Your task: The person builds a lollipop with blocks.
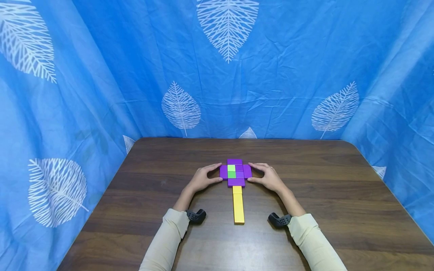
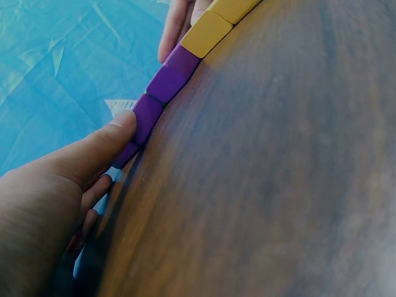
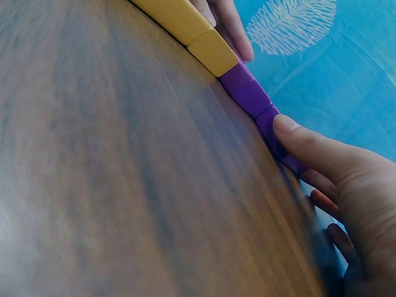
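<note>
A flat flower-like figure of blocks lies on the table. My left hand [image 1: 200, 179] pinches the left purple block [image 1: 223, 172] between thumb at its near corner and fingers at its far corner. On the opposite side, my right hand [image 1: 270, 179] holds the right purple block [image 1: 248, 171] the same way. Between these lie a light green block [image 1: 231, 168], a green block [image 1: 231, 175] and small purple ones. Purple blocks [image 1: 236, 182] also edge the near and far sides. A yellow stem [image 1: 239, 209] runs toward me. In both wrist views, the thumb presses a purple block's side.
The brown wooden table [image 1: 135, 210] extends around the figure on all sides. A blue curtain [image 1: 271, 94] with white leaf prints hangs behind the table and along both sides. Black wrist devices [image 1: 196, 216] sit at both cuffs, low over the tabletop.
</note>
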Tool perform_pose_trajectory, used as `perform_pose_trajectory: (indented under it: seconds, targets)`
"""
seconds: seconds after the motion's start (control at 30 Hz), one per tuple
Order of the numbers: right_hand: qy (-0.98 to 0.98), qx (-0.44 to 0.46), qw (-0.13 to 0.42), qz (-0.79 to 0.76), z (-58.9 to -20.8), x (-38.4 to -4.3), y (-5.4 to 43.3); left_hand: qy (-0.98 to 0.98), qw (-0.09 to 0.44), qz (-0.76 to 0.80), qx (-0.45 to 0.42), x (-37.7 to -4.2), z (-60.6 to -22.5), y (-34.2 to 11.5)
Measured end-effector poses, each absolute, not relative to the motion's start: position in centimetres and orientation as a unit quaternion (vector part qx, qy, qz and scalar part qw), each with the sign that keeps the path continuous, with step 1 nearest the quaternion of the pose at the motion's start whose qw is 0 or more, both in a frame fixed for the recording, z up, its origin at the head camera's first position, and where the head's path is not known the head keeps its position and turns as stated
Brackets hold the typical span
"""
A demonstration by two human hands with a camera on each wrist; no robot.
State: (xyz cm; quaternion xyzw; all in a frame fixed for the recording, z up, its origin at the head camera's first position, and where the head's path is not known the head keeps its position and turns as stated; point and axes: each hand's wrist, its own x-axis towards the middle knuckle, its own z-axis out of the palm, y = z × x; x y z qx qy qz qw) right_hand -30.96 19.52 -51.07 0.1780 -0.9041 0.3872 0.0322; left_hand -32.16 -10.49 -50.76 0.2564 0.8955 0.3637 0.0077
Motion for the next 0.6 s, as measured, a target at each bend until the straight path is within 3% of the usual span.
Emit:
perform_pose_trajectory:
  seconds: [0.6]
  targets:
    - [-0.903,0.174,0.022,0.393,-51.03,-31.15,19.59,0.894,0.005,0.365,0.262,-32.39,-50.73,-10.50]
